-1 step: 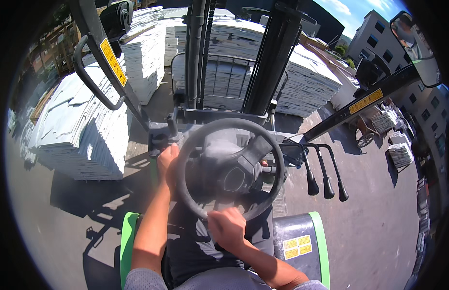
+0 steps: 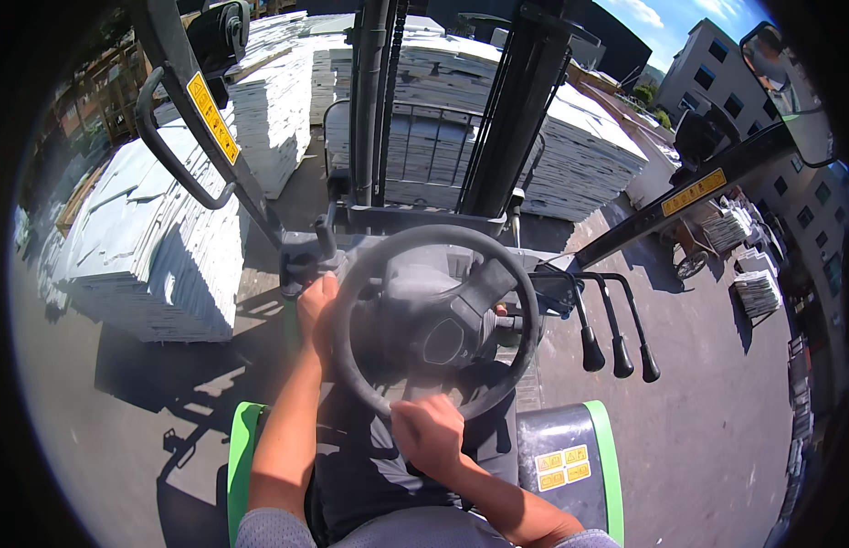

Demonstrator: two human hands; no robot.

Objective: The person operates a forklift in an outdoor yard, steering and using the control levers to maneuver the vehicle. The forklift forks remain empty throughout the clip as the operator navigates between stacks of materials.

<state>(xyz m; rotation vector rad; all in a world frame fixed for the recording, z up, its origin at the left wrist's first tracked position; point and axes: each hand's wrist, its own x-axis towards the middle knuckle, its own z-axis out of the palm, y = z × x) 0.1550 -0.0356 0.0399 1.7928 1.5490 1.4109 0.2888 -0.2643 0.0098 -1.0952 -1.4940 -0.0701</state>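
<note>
I sit at a forklift with a black steering wheel (image 2: 441,236) before me. At the wheel's left side, my left hand (image 2: 316,309) is closed against the rim; its fingers are partly hidden behind it. My right hand (image 2: 428,431) makes a fist round the lower rim, above my lap. Just beyond my left hand stands a short dark lever (image 2: 326,236). Three black-knobbed control levers (image 2: 619,356) rise to the right of the wheel, with neither hand on them.
Ahead stand the dark mast (image 2: 513,119) and a load backrest (image 2: 433,146). Stacks of pale slabs (image 2: 168,247) lie at the left, ahead and at the right (image 2: 584,155). A handcart (image 2: 691,251) stands far right near smaller slab piles (image 2: 756,290). Sunlit paving (image 2: 698,429) surrounds the forklift.
</note>
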